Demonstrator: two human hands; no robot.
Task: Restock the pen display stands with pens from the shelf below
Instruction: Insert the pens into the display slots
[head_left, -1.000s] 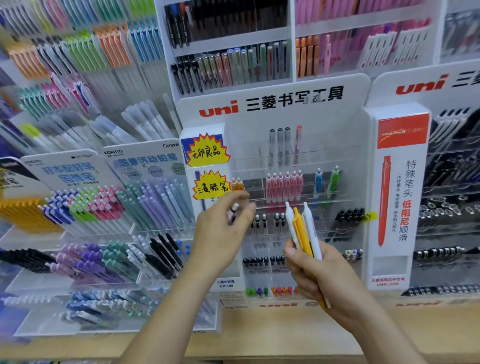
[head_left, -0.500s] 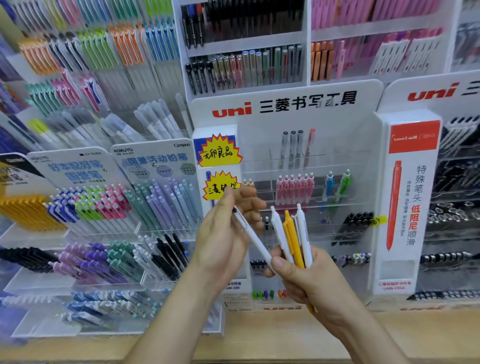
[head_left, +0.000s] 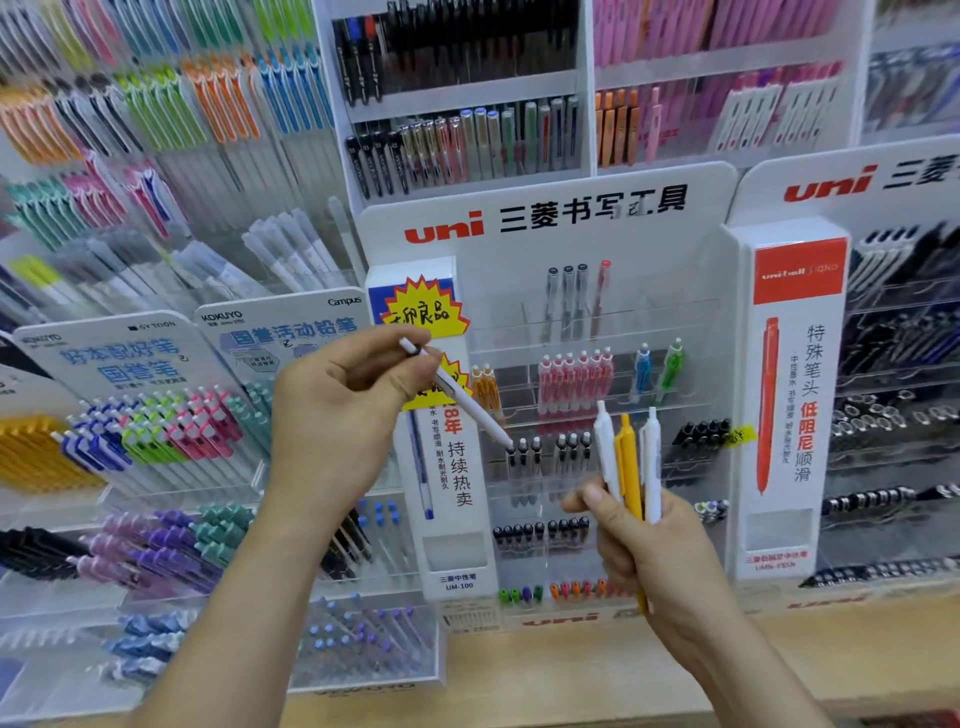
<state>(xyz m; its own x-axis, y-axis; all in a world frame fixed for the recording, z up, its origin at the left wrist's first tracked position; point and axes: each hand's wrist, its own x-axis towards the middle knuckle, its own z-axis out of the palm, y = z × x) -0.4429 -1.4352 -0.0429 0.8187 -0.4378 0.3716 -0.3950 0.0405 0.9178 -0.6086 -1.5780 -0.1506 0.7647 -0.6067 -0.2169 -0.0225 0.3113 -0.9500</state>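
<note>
My left hand (head_left: 343, 415) pinches a white pen (head_left: 467, 402) that slants down to the right, its tip near the black pens in the uni display stand (head_left: 545, 228). My right hand (head_left: 644, 551) grips a bundle of pens (head_left: 628, 462) upright: two white and one yellow, their clips pointing up. The stand's clear tiers hold a few grey and red pens at the top, pink, blue and green ones below, then black ones, with wide gaps in several rows.
A Kokuyo stand (head_left: 280, 332) with coloured pencils is at the left. A second uni stand (head_left: 795, 415) with black pens is at the right. Wall racks of pens (head_left: 467, 135) rise behind. A wooden shelf edge (head_left: 519, 675) runs along the bottom.
My left hand took a white pen out of the bundle in my right hand and lifted it up and left. The right hand's bundle went from four pens to three.
</note>
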